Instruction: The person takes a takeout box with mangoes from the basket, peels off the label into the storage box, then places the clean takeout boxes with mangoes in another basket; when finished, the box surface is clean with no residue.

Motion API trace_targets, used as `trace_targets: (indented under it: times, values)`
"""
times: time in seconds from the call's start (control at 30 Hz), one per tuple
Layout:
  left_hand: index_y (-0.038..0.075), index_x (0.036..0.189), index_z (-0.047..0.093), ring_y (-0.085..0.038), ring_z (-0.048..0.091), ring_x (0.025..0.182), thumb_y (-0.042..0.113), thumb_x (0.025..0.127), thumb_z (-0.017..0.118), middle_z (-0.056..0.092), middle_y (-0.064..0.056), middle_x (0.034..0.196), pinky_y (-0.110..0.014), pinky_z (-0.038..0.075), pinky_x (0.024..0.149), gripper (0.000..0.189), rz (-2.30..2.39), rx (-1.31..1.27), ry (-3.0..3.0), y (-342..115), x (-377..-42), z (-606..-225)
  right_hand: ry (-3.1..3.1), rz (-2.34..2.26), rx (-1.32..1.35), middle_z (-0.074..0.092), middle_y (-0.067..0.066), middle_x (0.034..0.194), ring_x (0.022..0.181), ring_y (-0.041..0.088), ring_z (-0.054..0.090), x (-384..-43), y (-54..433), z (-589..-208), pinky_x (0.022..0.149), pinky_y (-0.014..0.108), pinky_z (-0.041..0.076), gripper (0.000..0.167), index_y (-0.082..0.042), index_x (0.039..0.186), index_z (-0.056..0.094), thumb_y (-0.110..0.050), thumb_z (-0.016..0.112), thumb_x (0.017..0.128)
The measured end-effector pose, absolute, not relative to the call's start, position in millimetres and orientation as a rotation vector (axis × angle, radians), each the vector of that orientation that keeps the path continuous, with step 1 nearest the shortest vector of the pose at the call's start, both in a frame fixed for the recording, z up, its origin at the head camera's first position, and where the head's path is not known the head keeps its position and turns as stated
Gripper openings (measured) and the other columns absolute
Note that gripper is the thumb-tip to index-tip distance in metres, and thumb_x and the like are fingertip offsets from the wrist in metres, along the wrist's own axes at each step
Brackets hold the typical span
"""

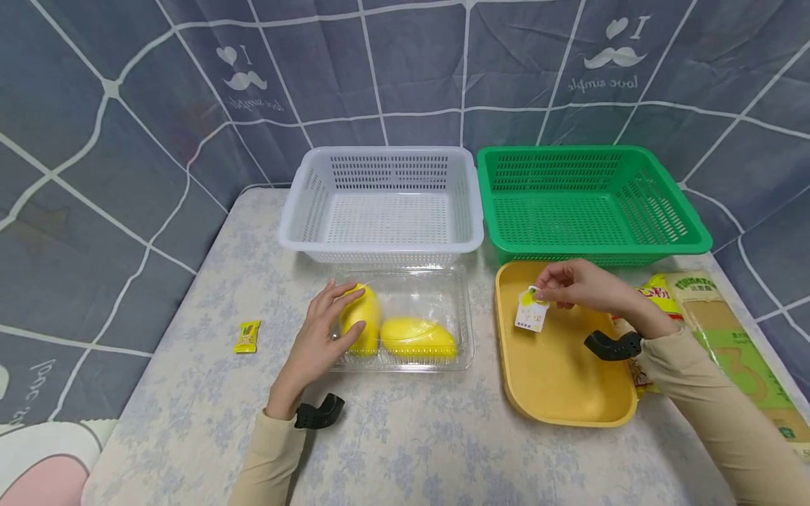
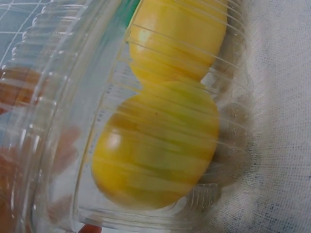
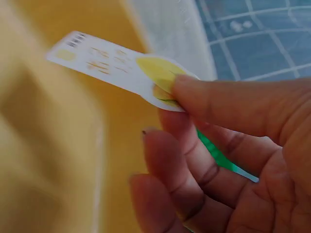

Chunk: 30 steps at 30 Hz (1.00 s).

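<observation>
My right hand [image 1: 579, 284] pinches a small white and yellow label [image 1: 531, 313] between thumb and forefinger, holding it above the yellow tray [image 1: 569, 393]. My left hand [image 1: 319, 337] rests with relaxed, slightly spread fingers on the clear plastic box [image 1: 443, 295], which holds two yellow mangoes [image 1: 418, 337], just in front of the white basket [image 1: 380, 204].
</observation>
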<state>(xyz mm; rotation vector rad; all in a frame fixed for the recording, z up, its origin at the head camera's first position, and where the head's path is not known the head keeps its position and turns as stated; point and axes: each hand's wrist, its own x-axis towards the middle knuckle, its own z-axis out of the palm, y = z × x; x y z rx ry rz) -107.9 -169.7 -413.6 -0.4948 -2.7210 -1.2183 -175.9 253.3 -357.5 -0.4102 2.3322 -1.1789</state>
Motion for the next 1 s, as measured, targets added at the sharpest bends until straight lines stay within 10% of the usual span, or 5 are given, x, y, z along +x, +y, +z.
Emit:
trace_targets:
  times: [1.0]
  values:
    - [0.012, 0.135, 0.054, -0.03, 0.01, 0.142, 0.019, 0.089, 0.065, 0.039, -0.002, 0.144, -0.066, 0.017, 0.102, 0.048, -1.247, -0.505, -2.715, -170, -109, -413, 2.648, -0.674, -0.579, 0.054, -0.006, 0.064, 0.057, 0.013, 0.045, -178, 252, -402, 0.053, 0.027, 0.035, 0.01, -0.013, 0.075, 0.065, -0.015, 0.075, 0.079]
